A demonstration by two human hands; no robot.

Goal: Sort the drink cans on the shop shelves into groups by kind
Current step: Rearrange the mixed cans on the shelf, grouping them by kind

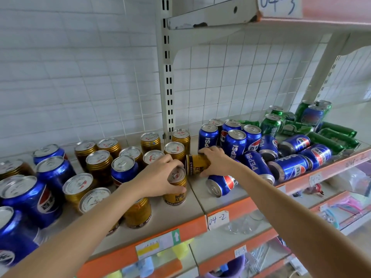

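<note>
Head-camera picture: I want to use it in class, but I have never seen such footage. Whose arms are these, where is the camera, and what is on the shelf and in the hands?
There is one picture, taken by a camera worn on a person's head, looking down at their own bare arms. No machine is involved. The grey shop shelf carries blue Pepsi cans, short gold cans and green cans, some upright, some lying down. The left hand grips an upright gold can from above. The right hand holds a gold can lying on its side. They seem to be gathering the gold ones.
</note>
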